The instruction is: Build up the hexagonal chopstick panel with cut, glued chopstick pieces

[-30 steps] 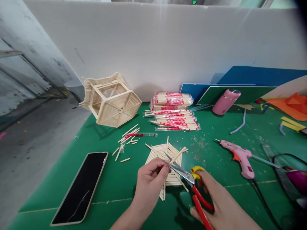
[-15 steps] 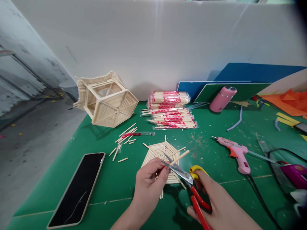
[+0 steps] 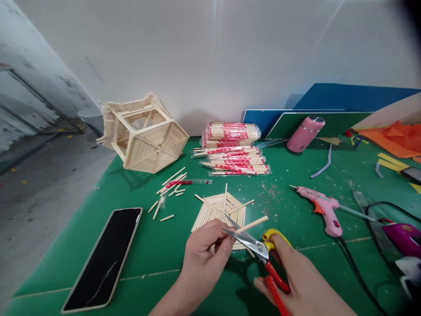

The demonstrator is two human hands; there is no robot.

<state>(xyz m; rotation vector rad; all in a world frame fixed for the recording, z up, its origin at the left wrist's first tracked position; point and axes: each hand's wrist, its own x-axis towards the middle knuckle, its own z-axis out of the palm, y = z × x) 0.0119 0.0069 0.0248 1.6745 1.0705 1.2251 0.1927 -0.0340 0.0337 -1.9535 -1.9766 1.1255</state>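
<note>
My left hand (image 3: pixel 208 246) pinches a thin wooden stick (image 3: pixel 254 224), whose free end points up to the right. In my right hand (image 3: pixel 291 274) are scissors (image 3: pixel 258 248) with red and yellow handles, the fingers in the loops. The scissor blades are apart, and the stick lies between them close to my left fingertips. Below both hands a hexagonal web-like panel of sticks (image 3: pixel 212 208) rests on the table, partly covered by my left hand. Several cut stick pieces (image 3: pixel 171 184) and a red-and-clear wrapper (image 3: pixel 184 183) lie left of the panel.
A hexagonal stick frame (image 3: pixel 148 136) stands at the back left. Wrapped chopsticks (image 3: pixel 235 151) are piled behind the panel. A phone (image 3: pixel 105 259) lies front left. On the right are a pink glue gun (image 3: pixel 320 206) with a cord and a pink bottle (image 3: pixel 305 135).
The stick has swung slightly lower, its free end shifting right and down. The scissors have moved a little down and right with it. The camera view has shifted slightly.
</note>
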